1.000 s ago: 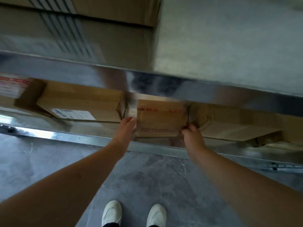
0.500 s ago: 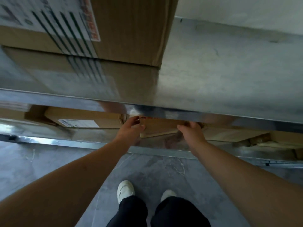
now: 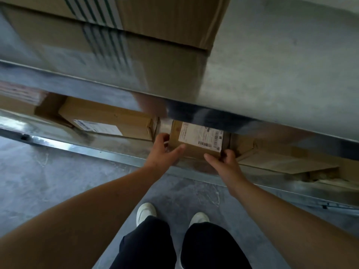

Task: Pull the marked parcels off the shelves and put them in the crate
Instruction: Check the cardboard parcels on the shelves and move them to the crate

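Left hand [image 3: 162, 152] and right hand [image 3: 226, 162] gripping a labelled parcel [image 3: 196, 140] on the lower shelf [image 3: 108, 154].
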Demonstrator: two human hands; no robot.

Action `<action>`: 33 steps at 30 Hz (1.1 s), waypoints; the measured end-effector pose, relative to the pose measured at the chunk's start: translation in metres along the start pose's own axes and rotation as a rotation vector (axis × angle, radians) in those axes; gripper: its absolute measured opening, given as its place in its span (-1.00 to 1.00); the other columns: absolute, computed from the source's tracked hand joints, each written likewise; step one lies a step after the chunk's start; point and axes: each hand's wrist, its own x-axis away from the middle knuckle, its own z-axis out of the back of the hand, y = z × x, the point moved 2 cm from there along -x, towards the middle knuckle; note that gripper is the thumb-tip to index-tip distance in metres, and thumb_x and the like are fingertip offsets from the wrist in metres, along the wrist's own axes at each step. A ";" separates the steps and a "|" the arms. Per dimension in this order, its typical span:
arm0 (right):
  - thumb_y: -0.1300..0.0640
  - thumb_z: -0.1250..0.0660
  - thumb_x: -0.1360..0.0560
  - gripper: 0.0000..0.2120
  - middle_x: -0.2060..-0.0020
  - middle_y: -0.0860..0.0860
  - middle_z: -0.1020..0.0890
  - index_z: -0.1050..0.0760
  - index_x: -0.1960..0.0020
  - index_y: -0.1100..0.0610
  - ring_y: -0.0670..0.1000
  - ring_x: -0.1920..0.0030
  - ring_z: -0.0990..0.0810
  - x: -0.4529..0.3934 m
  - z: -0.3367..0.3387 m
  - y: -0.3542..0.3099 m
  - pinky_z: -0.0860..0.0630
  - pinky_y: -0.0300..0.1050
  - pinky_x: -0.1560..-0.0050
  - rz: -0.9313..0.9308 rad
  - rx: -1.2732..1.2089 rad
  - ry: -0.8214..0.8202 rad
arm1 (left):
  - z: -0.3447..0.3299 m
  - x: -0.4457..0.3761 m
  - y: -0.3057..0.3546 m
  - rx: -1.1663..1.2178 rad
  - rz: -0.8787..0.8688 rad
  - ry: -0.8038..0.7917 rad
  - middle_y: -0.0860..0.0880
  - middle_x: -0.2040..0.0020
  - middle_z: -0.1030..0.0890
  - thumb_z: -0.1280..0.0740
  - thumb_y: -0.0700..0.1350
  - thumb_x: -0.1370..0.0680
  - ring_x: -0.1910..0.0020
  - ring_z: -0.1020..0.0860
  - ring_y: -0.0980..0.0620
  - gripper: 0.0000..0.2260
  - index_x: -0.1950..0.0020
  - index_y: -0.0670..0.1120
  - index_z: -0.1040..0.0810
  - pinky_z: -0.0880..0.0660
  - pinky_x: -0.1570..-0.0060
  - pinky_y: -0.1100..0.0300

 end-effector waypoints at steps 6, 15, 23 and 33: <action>-0.04 -0.36 -0.55 -0.78 -0.11 0.02 -0.63 -0.53 -0.13 0.03 0.04 -0.10 -0.58 -0.013 0.006 -0.015 -0.51 0.02 -0.19 0.017 0.061 0.116 | 0.008 -0.012 0.009 -0.130 0.067 0.115 -0.01 -0.21 -0.54 -0.22 0.00 -0.64 -0.15 -0.50 0.00 -0.65 -0.42 -0.02 -0.42 -0.46 -0.14 0.09; 0.37 -0.39 -0.49 -0.65 -0.07 0.00 -0.65 -0.56 -0.27 0.20 -0.04 -0.08 -0.62 -0.007 -0.008 -0.020 -0.52 -0.13 -0.19 0.076 -0.048 0.221 | 0.015 0.004 -0.001 -0.070 0.006 0.082 0.13 -0.06 -0.50 -0.23 -0.34 -0.58 -0.11 -0.48 0.10 -0.55 -0.43 -0.02 -0.33 -0.52 -0.19 0.10; 0.35 -0.52 -0.36 -0.77 0.02 0.12 -0.70 -0.59 0.03 0.16 0.08 0.02 -0.67 -0.017 -0.019 -0.012 -0.61 0.10 -0.09 0.043 0.085 0.341 | 0.018 -0.008 -0.013 -0.219 0.017 0.104 0.07 -0.15 -0.53 -0.23 -0.32 -0.56 -0.10 -0.49 0.10 -0.57 -0.37 0.02 -0.32 -0.49 -0.06 0.19; 0.24 -0.55 -0.34 -0.75 0.01 0.21 -0.69 -0.58 0.02 0.18 0.19 -0.02 -0.66 -0.033 -0.030 -0.007 -0.59 0.11 -0.08 0.045 0.203 0.390 | 0.024 -0.029 -0.014 -0.415 0.041 0.132 -0.04 -0.14 -0.56 -0.23 -0.23 -0.58 -0.07 -0.53 -0.07 -0.70 -0.30 -0.05 -0.35 -0.47 -0.01 0.09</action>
